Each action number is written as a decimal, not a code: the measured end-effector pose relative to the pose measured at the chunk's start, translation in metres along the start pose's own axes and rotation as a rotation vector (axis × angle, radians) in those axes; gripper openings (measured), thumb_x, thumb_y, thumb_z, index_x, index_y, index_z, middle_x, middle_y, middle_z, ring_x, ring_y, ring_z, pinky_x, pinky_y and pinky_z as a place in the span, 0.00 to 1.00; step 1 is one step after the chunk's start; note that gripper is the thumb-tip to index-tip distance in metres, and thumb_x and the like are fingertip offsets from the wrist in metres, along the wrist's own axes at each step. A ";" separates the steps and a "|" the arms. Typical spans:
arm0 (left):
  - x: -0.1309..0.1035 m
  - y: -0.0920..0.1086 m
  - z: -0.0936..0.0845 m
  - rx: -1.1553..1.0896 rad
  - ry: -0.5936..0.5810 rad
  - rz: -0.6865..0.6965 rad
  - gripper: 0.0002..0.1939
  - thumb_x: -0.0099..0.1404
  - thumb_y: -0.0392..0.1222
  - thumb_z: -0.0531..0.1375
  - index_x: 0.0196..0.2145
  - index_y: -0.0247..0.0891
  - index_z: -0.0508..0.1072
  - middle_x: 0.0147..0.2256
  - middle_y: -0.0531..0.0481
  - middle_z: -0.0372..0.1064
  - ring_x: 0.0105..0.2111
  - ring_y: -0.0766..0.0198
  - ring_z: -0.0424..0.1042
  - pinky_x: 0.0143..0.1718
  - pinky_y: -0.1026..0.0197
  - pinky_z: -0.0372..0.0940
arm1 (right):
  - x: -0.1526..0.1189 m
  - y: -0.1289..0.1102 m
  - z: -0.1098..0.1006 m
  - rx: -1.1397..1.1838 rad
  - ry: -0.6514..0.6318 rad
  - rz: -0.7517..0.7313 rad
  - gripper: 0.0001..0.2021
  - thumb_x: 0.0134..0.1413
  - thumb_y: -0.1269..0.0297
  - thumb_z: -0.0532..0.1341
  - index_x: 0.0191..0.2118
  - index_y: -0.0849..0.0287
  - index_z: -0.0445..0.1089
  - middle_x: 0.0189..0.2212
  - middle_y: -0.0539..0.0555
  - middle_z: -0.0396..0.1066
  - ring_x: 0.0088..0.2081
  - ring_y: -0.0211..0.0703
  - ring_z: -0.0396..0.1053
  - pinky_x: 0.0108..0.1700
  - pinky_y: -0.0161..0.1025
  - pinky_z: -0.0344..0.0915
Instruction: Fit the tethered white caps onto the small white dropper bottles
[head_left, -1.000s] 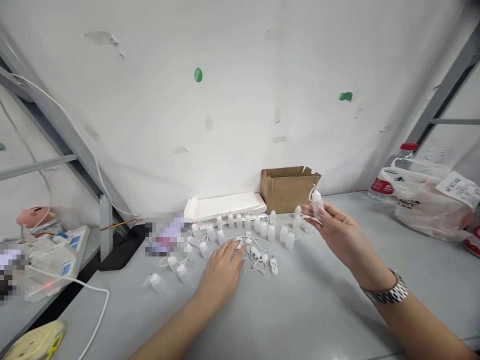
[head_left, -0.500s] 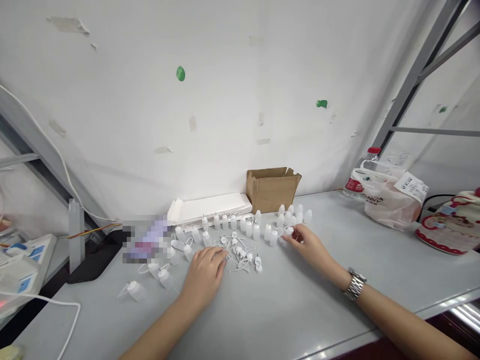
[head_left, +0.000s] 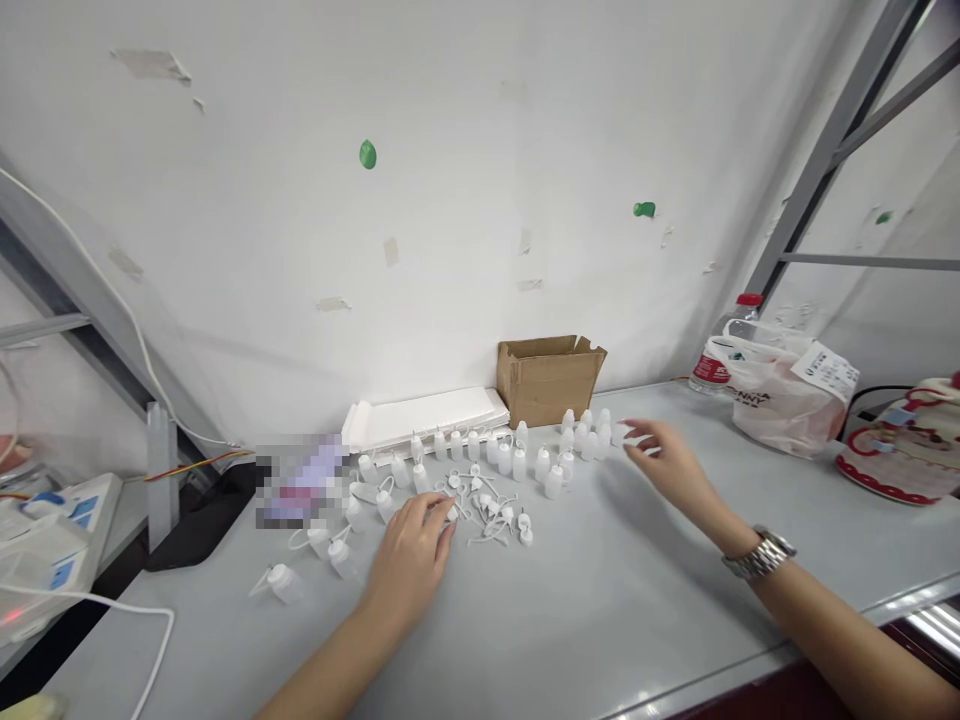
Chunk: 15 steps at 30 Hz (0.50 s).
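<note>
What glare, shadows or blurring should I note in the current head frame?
Head view: glare spots along the front edge of the smooth grey table; soft shadow beside the right hand; square pixelation hiding something at left; small translucent white plastic bottles look washed out.

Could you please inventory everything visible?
Table: one, grey, below
Wall: one, white, behind
Patches: three, green, wall
Frames: two, grey, sides
Small bottles: many, translucent, tabletop
Caps: several, white, centre
Box: one, brown, back
Sheets: several, white, back
Bag: one, whitish, right
Drink bottle: one, clear, right
Patterned item: one, reddish, right
Device: one, white, left
Cables: several, white, left
Pixelated item: one, purple, left
Cropped item: one, yellow, lower left
Watch: one, silver, right wrist
Left hand: one, by caps
Right hand: one, by bottles
</note>
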<state>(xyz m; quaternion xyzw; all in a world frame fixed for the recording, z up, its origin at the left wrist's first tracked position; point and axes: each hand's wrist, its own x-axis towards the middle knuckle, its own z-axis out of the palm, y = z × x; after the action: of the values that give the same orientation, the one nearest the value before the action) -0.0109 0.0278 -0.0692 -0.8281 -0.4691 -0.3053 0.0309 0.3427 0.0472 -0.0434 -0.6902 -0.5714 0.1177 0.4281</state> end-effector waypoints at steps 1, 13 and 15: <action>0.000 0.001 -0.001 -0.009 0.005 -0.005 0.13 0.64 0.38 0.50 0.44 0.42 0.70 0.38 0.46 0.68 0.38 0.56 0.69 0.40 0.53 0.66 | 0.008 0.004 -0.004 -0.013 0.046 0.046 0.21 0.45 0.66 0.56 0.49 0.62 0.64 0.43 0.61 0.65 0.35 0.44 0.68 0.40 0.43 0.64; 0.005 0.026 -0.003 -0.213 -0.168 0.007 0.14 0.60 0.43 0.59 0.44 0.40 0.69 0.38 0.46 0.66 0.39 0.56 0.67 0.41 0.53 0.65 | 0.037 0.024 0.001 0.033 -0.039 0.267 0.13 0.37 0.66 0.62 0.34 0.64 0.73 0.36 0.65 0.74 0.32 0.51 0.72 0.31 0.40 0.64; 0.007 0.028 0.000 -0.226 -0.174 0.001 0.12 0.60 0.44 0.58 0.43 0.40 0.69 0.38 0.46 0.66 0.40 0.55 0.66 0.42 0.52 0.64 | 0.038 0.027 0.004 0.030 -0.023 0.230 0.12 0.37 0.64 0.62 0.31 0.63 0.72 0.34 0.65 0.74 0.31 0.52 0.72 0.30 0.40 0.64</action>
<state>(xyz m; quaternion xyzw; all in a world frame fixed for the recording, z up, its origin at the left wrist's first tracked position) 0.0139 0.0176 -0.0590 -0.8499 -0.4322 -0.2831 -0.1032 0.3711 0.0834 -0.0530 -0.7433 -0.4915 0.1827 0.4154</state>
